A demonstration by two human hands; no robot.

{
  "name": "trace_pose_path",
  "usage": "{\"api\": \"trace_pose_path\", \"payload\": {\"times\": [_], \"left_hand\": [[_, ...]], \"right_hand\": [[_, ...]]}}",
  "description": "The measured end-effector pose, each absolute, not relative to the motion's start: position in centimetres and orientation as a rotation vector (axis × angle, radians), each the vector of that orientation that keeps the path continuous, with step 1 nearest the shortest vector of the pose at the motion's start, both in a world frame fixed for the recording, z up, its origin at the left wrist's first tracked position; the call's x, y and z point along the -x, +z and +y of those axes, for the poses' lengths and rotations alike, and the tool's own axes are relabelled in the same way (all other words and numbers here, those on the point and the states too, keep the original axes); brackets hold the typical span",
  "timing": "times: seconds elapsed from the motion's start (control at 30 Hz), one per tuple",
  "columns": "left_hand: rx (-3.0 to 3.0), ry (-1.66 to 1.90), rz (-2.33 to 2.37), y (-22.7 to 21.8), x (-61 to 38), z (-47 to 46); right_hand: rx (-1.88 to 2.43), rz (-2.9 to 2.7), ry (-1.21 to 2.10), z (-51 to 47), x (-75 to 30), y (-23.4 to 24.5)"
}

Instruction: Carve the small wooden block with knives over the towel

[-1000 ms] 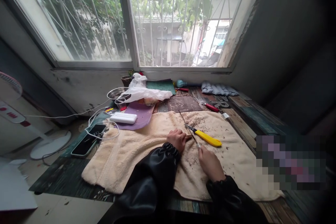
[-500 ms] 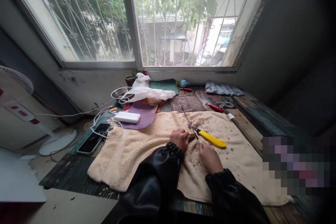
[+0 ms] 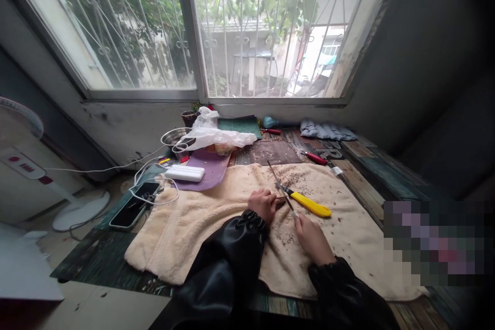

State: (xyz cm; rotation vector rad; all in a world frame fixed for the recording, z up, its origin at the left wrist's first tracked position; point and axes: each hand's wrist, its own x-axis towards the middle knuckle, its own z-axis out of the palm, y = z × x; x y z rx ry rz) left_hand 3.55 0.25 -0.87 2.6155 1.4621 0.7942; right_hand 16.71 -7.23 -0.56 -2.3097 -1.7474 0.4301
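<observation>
My left hand is closed around a small brown piece of wood on a cream towel. My right hand grips the near end of a long thin metal tool, which slants away across the wood piece. A yellow utility knife lies on the towel just right of the tool. Brown shavings are scattered over the towel around both hands. Both arms wear black sleeves.
Behind the towel: a purple mat, white power bank, phone with white cable, metal bowl, plastic bag, green cutting mat, red-handled tools, grey cloth. A white fan stands left. A barred window is behind.
My right hand has slid a little back toward me along the tool. The left hand stays closed on the wood. The camera view shifted slightly.
</observation>
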Motion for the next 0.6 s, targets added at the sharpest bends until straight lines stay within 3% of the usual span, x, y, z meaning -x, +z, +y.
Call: {"api": "trace_pose_path", "payload": {"times": [0.6], "left_hand": [[-2.627, 0.799, 1.435, -0.9, -3.6, 0.1]], "right_hand": [[2.443, -1.739, 0.29, -8.0, -15.4, -1.1]]}}
